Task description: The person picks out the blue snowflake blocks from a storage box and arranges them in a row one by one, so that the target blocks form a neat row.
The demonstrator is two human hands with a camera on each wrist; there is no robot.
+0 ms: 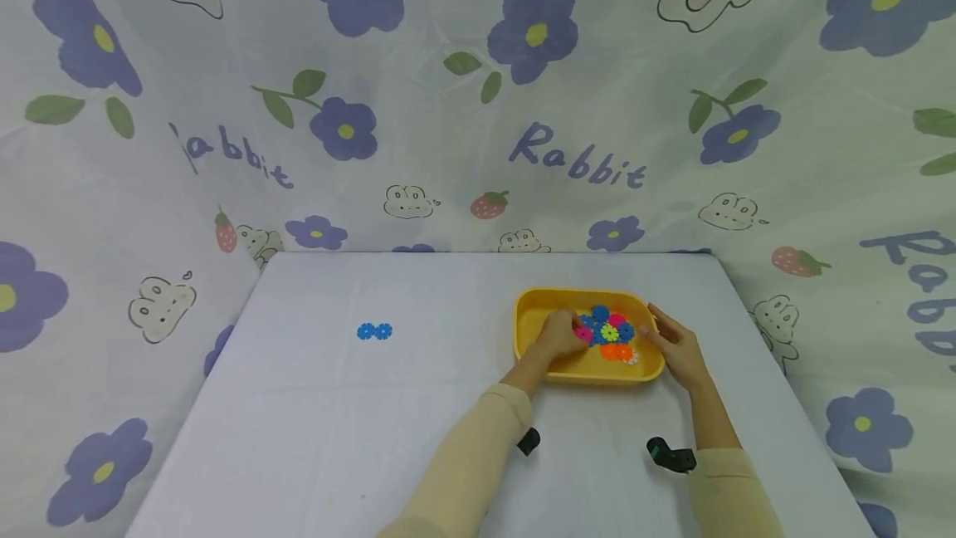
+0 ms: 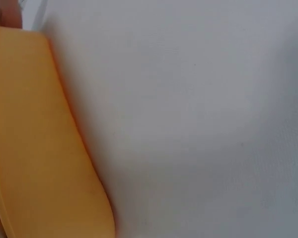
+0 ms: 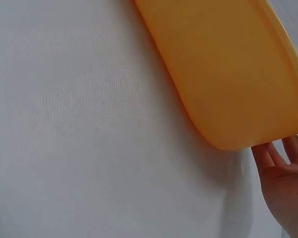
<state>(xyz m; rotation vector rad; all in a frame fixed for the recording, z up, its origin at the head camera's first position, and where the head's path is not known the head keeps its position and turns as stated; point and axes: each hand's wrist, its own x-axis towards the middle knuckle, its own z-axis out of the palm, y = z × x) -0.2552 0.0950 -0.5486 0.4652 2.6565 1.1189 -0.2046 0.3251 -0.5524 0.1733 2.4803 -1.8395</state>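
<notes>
A yellow tray [image 1: 534, 299] stands on the right half of the white table. Inside it lies a pile of small notched plastic discs: blue [image 1: 626, 330], yellow-green [image 1: 610, 333], orange [image 1: 609, 351] and pink [image 1: 583, 335]. My left hand [image 1: 558, 337] reaches in over the near wall, its fingers bent down at the pile's left edge beside the pink disc; I cannot tell whether they pinch it. At the tray's right end my right hand [image 1: 678, 350] holds the rim, thumb inside and fingers outside. The right wrist view shows those fingers [image 3: 262, 157] against the tray's end wall.
Two blue notched discs [image 1: 374, 331] lie side by side on the left half of the white table [image 1: 314, 438]. A printed cloth [image 1: 448, 131] with flowers and rabbits hangs behind the table and along its sides. Black wrist devices [image 1: 672, 457] show near both forearms.
</notes>
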